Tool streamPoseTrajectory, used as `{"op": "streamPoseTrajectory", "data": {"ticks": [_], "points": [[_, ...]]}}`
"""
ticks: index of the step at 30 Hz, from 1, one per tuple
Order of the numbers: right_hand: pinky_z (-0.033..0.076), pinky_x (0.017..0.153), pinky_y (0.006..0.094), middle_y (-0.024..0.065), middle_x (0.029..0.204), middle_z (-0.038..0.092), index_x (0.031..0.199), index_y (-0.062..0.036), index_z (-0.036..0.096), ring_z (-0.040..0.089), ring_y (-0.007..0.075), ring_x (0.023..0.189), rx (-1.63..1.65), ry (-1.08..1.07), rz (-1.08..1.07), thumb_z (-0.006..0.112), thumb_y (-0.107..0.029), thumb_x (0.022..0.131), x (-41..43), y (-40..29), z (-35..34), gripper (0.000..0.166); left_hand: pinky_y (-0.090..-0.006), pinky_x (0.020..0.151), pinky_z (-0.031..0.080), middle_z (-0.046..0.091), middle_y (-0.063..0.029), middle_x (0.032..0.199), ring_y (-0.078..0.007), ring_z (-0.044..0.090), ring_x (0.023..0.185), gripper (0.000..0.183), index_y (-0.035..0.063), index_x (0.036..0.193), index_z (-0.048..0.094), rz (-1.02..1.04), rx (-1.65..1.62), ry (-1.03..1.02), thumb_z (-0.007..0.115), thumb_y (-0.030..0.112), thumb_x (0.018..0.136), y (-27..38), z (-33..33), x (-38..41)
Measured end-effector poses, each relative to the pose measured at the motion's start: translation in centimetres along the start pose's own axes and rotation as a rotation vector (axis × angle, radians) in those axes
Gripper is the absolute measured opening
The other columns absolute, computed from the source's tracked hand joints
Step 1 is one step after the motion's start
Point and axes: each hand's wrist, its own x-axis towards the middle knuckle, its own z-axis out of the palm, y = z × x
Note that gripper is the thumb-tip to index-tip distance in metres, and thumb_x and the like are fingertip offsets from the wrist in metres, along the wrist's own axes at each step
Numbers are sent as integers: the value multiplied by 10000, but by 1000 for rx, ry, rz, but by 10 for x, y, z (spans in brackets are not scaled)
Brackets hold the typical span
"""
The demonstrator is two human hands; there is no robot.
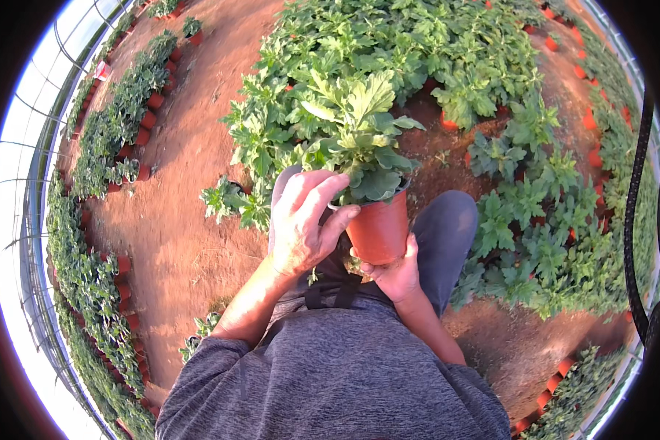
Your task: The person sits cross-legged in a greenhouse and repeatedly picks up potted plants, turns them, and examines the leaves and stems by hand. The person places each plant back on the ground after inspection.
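Observation:
A leafy green potted plant (371,148) stands in a red-brown plastic pot (382,228) held in front of my body, slightly tilted. My right hand (393,272) grips the pot from below, with its fingers around the base. At the pot's left rim is my left hand (311,217), its index finger by the lower leaves and its thumb over the front of the rim. The gap between thumb and index finger shows, but whether they pinch a leaf or the rim is unclear.
A dense block of potted plants (418,38) lies ahead, and more potted plants (533,203) stand at the right. Rows of red pots (143,135) line the left side of the bare soil (198,231). My bent knee (445,236) is beside the held pot. A black cord (632,220) hangs at far right.

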Motion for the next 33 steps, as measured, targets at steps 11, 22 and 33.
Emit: {"op": "streamPoseTrajectory", "data": {"ticks": [11,22,33], "points": [[561,624,393,191,1255,572,1408,-68,401,627,432,1001,133,12,147,272,-728,912,-6,0,-9,836,-470,988,431,580,-169,1241,-373,537,1158,521,-18,1204,588,29,44,-390,635,384,876,-5,22,-9],[558,625,403,179,1277,581,1414,-60,407,631,443,995,144,-47,108,323,-736,896,-4,-2,-10,856,-288,826,503,676,-97,994,-175,645,915,146,-2,1040,657,-522,-336,-163,572,87,963,-14,22,-17],[544,702,398,161,1301,570,1418,-77,396,625,355,1062,-243,40,-113,369,-716,897,-7,6,-31,825,-287,804,475,584,-114,1264,-136,580,924,417,17,1269,575,-303,-468,-113,432,330,1033,-31,-19,3]]}}
